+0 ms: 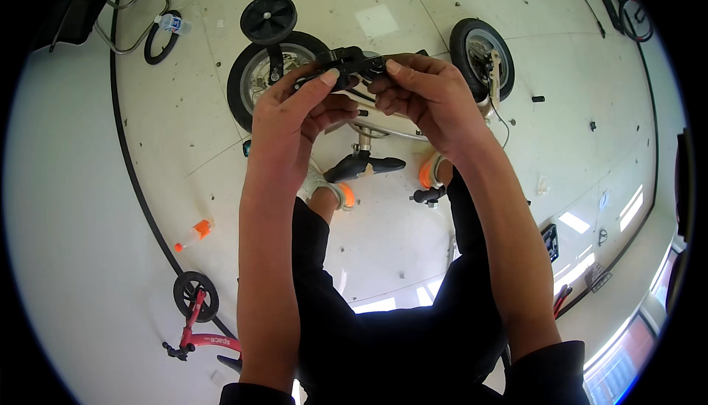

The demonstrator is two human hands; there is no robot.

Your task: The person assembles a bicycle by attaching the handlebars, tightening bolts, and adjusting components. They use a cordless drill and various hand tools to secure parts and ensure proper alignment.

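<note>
My left hand (295,114) and my right hand (428,95) are raised together in front of me, both gripping one small black bicycle part (350,66) between thumbs and fingers. Below them on the pale tiled floor lies a small bicycle (369,128) with a light frame, its rear wheel (251,77) at the left, its front wheel (483,55) at the right and a black saddle (365,167) pointing toward me. A black training wheel (268,19) stands off the rear wheel. My feet in orange-trimmed shoes (428,171) are beside the frame.
An orange-capped spray bottle (193,235) lies on the floor at left. A small red bicycle (195,320) lies at lower left. A loose tyre (158,36) with a water bottle (173,24) and a metal stand (118,14) are at upper left. Tools lie at upper right (612,3).
</note>
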